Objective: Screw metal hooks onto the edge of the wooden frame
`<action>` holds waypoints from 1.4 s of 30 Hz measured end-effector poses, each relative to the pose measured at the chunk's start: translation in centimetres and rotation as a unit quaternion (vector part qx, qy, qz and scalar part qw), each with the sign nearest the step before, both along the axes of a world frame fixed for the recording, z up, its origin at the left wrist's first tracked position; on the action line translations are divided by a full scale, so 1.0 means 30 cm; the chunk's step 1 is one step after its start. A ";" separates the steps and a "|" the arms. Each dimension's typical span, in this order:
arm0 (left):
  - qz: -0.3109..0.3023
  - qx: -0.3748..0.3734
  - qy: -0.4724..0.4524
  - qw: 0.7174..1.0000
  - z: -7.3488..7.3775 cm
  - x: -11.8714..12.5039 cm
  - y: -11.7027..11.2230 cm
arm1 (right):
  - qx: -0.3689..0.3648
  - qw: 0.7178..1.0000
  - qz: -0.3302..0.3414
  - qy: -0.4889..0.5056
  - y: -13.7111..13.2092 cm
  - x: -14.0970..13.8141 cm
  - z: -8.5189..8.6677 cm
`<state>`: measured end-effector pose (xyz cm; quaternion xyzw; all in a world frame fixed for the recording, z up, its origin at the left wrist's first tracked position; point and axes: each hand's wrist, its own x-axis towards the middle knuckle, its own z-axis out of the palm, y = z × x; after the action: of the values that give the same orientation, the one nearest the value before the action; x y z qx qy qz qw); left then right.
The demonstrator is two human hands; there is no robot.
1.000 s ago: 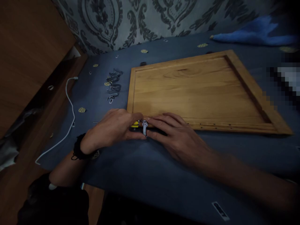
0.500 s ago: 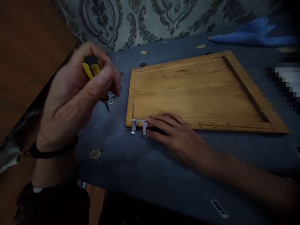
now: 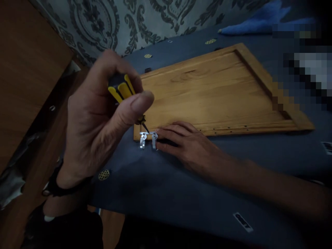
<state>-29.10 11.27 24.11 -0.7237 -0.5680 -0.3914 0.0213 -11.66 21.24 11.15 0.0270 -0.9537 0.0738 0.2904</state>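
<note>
My left hand (image 3: 98, 114) is raised and wrapped round the yellow and black handle of a screwdriver (image 3: 121, 89). The tool's tip points down at a small silver double hook (image 3: 147, 138) on the near left corner of a wooden panel (image 3: 212, 93). My right hand (image 3: 184, 145) lies flat on the blue cloth, fingers stretched out. Its fingertips touch the hook and the panel's near edge.
The panel lies on a surface covered with blue cloth (image 3: 160, 193), dotted with yellow spots. A patterned wall (image 3: 109, 24) stands behind. Brown wooden furniture (image 3: 26, 69) is at the left. A blue object (image 3: 249, 24) lies at the far right. A blurred patch covers the right.
My left hand lifted the screwdriver off the cloth, swung left, then came back right with the tip over the hook. The right hand stayed at the hook. The camera shifted slightly.
</note>
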 end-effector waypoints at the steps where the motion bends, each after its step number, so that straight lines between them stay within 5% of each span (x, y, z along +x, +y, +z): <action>1: 0.013 -0.008 -0.010 1.000 -0.011 0.005 -0.003 | -0.001 1.000 -0.001 0.001 -0.001 -0.001 0.000; 4: 0.071 -0.025 -0.037 0.996 -0.048 0.011 -0.008 | 0.000 1.000 -0.009 0.006 -0.003 -0.003 -0.006; 11: 0.085 -0.031 -0.033 0.995 -0.091 0.013 -0.010 | -0.003 0.999 -0.030 -0.015 -0.007 -0.006 -0.013; 17: 0.127 -0.055 0.021 0.990 -0.089 0.014 -0.019 | -0.002 1.000 -0.019 0.003 -0.005 -0.004 -0.011; 42: 0.108 -0.082 -0.001 0.991 -0.079 0.005 -0.016 | -0.004 1.000 -0.018 0.006 -0.003 -0.006 -0.003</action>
<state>-28.95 10.78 21.75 -0.6572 -0.6731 -0.3392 0.0033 -11.84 21.14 11.06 0.0092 -0.9520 0.0718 0.2976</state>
